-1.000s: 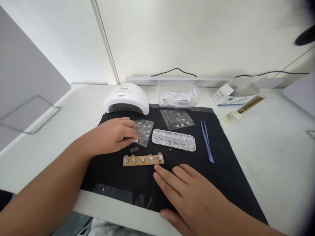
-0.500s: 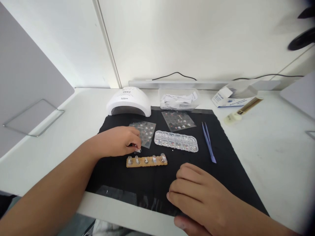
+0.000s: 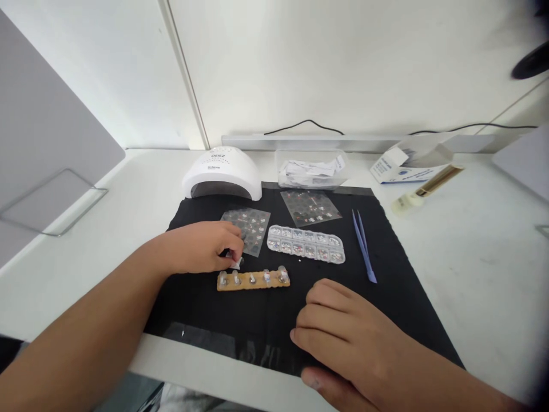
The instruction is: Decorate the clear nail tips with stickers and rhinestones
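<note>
My left hand [image 3: 208, 247] pinches a small white piece [image 3: 235, 264] between thumb and fingers, just above the left end of a tan strip [image 3: 257, 281]. Several clear nail tips stand in a row on that strip. Near the front edge of the black mat [image 3: 206, 312], my right hand [image 3: 338, 332] rests with its fingers curled; what it may hold is hidden. A clear compartment case [image 3: 306, 244] of tiny gems lies behind the strip. Two transparent sticker sheets [image 3: 254, 229] [image 3: 310, 207] lie farther back, the left one partly behind my left hand.
Blue tweezers [image 3: 364, 249] lie at the mat's right side. Along the back stand a white lamp [image 3: 223, 171], a clear tub [image 3: 311, 171] of papers and an open white box [image 3: 407, 166]. A bottle with a gold cap [image 3: 409, 201] is at the right.
The view has shifted slightly. My left hand still pinches the white piece, which now shows a little more, and my right hand keeps its curled pose.
</note>
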Tool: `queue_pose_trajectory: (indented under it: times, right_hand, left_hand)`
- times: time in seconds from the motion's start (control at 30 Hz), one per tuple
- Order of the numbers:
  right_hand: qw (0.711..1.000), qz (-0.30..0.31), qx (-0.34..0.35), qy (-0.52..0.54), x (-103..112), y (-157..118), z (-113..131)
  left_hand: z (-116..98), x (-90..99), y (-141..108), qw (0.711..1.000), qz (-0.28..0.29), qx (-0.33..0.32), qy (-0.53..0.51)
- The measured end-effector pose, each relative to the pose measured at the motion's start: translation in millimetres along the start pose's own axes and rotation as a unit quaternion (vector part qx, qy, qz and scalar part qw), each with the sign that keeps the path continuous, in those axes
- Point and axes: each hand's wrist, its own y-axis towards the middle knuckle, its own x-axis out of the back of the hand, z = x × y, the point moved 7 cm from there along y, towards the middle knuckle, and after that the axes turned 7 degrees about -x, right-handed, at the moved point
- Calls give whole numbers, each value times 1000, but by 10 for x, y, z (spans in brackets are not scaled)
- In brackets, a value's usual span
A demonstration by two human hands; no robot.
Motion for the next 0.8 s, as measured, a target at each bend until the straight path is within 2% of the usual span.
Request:
queue_pose_trajectory:
  times: [0.3,0.53,0.8]
  right_hand:
    - [1000,11,-6,5,-50,-21,-44]
    - [1000,2,-4,5,-19,3,-31]
    - [1000,2,9,-6,-25,4,-51]
  left_hand:
    - [-12,-21,62,1000,-19,-6,21]
    - [-5,-21,19,1000,11,12,25]
    - [0,-8,26,999,0,18,33]
